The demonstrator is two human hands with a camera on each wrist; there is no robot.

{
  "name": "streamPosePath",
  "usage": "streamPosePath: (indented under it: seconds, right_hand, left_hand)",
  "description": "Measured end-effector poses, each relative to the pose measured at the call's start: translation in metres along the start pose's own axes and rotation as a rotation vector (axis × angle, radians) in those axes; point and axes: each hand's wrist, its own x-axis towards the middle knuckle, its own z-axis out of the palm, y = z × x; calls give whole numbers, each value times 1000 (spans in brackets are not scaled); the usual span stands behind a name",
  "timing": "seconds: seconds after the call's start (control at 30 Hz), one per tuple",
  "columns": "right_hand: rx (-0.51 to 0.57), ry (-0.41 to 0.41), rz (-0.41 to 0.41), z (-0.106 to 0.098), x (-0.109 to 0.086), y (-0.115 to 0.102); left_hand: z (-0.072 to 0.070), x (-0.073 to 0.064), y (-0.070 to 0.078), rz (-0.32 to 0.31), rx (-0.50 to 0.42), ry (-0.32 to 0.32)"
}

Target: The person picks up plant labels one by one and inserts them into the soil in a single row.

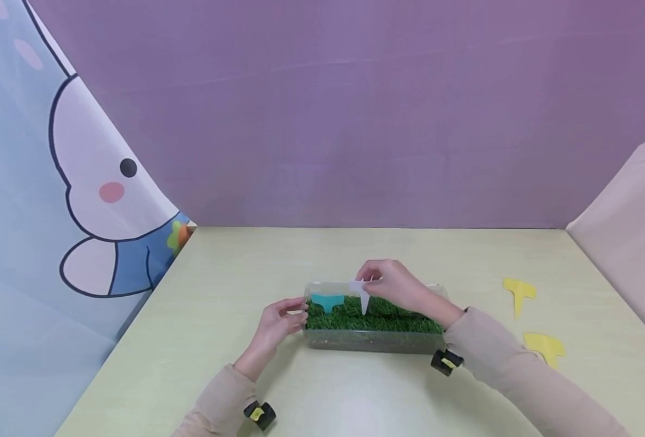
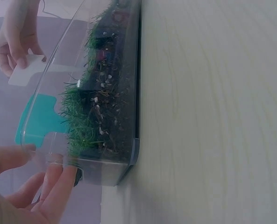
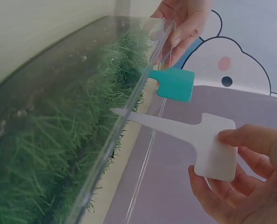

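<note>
A clear plastic planter box holds dark soil and green grass. My left hand holds the box's left end, with bent fingers against the end wall and the thumb by the rim. Between the thumb and fingers of my right hand is the broad head of a white T-shaped plant label. This label points downward, its tip at the grass in the right wrist view. Left of it, a teal plant label stands upright in the grass near my left hand.
Two yellow plant labels lie on the pale wood table, right of the box; my right sleeve passes close to the nearer one. A purple backdrop rises behind the table, and a cartoon-printed cloth hangs at left.
</note>
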Motion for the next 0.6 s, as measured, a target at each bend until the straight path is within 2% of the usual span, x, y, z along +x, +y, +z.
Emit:
streamPosePath:
  seconds: [0.27, 0.6]
  right_hand:
    - [-34, -5, -15, 4, 1, 0]
    - [-59, -9, 4, 9, 3, 5]
  left_hand:
    - [-1, 0, 0, 1, 0, 1]
    - [-1, -1, 0, 3, 2, -11]
